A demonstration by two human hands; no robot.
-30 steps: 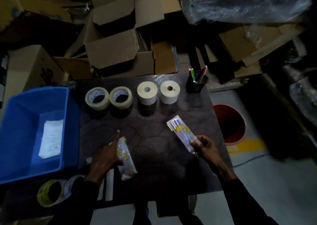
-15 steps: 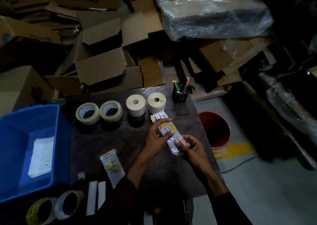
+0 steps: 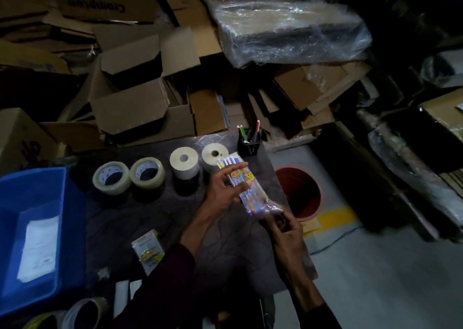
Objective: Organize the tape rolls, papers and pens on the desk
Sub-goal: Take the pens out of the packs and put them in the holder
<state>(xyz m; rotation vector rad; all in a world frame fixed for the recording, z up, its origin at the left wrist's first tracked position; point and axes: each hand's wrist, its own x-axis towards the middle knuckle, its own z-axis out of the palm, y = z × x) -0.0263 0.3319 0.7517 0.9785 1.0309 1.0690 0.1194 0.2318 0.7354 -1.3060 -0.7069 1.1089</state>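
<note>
Head view, left hand (image 3: 224,189) and right hand (image 3: 284,231) gripping crinkly clear pen packet (image 3: 246,187)

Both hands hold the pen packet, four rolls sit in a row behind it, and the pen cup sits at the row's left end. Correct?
No. The head view shows the pen cup at the row's right end, beside the white roll. The left hand and right hand hold the pen packet.

A storeroom or packing area: behind the desk (image 3: 125,215), open and flattened boxes (image 3: 130,108) lie heaped under a plastic-wrapped bundle (image 3: 288,27); a blue bin (image 3: 62,203) sits at the desk's left, bare floor (image 3: 375,278) at its right.
</note>
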